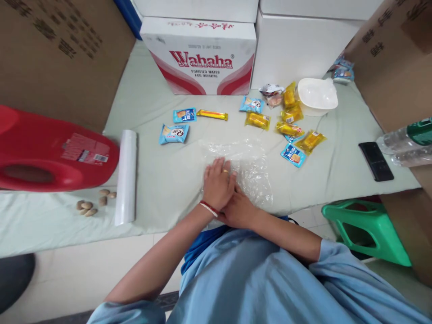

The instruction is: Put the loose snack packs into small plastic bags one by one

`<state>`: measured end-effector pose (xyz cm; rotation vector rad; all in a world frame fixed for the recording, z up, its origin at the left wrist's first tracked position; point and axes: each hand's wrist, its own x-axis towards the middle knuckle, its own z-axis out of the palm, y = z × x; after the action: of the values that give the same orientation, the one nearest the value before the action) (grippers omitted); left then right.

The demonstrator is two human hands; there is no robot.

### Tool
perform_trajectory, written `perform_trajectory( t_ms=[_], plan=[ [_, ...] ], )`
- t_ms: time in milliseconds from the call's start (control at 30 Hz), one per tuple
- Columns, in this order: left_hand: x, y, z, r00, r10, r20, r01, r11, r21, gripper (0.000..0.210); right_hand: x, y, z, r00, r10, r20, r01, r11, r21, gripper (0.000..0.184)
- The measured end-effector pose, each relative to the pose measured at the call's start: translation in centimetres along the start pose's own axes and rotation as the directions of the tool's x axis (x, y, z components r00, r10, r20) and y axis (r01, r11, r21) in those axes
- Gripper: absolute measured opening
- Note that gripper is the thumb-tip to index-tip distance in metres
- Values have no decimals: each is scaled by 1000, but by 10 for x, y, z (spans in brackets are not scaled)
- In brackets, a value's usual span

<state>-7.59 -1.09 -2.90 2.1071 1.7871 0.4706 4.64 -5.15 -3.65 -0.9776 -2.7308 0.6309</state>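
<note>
Blue cloth of the wearer's shirt (249,279) is filling the near edge. Just beyond it, clear plastic film (258,173) is lying crumpled near the front of the pale tablecloth (162,189), partly under the hands; whether it is forming a sheet or a bag, I cannot tell. The left hand (219,182) is resting palm down, fingers long and close together, gripping nothing that shows. It is overlapping the right hand (239,209), whose fingers are mostly hiding, so I cannot tell whether they are holding anything.

Such film is probably weighing next to nothing, behaving limply, sliding easily and risking a tear; its loose right side is offering the likeliest place for a light pinch.

Farther out, blue packets (173,134) and yellow packets (257,120) are lying scattered left and right. A white bowl (317,108) is standing far right, a white roll (126,180) is lying left beside a red container (67,148), and a printed carton (205,58) is standing at the far side.
</note>
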Motion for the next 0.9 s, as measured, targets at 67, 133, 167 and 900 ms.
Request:
perform_trajectory(
  t_ms=[67,133,167,900],
  plan=[
    [14,-15,-6,994,-107,5,106,993,53,57,-8,0,-3,1000,0,1,0,1000,12,75],
    [23,-29,-11,988,-149,30,146,986,81,60,-16,4,-7,1000,6,-10,-6,1000,19,75],
    [26,-34,-13,988,-151,38,147,984,97,61,-20,7,-9,999,30,-26,-29,999,12,72],
    [19,-58,-17,995,-101,4,96,958,271,77,-23,205,-145,707,640,-301,-693,711,-117,38]
  ],
)
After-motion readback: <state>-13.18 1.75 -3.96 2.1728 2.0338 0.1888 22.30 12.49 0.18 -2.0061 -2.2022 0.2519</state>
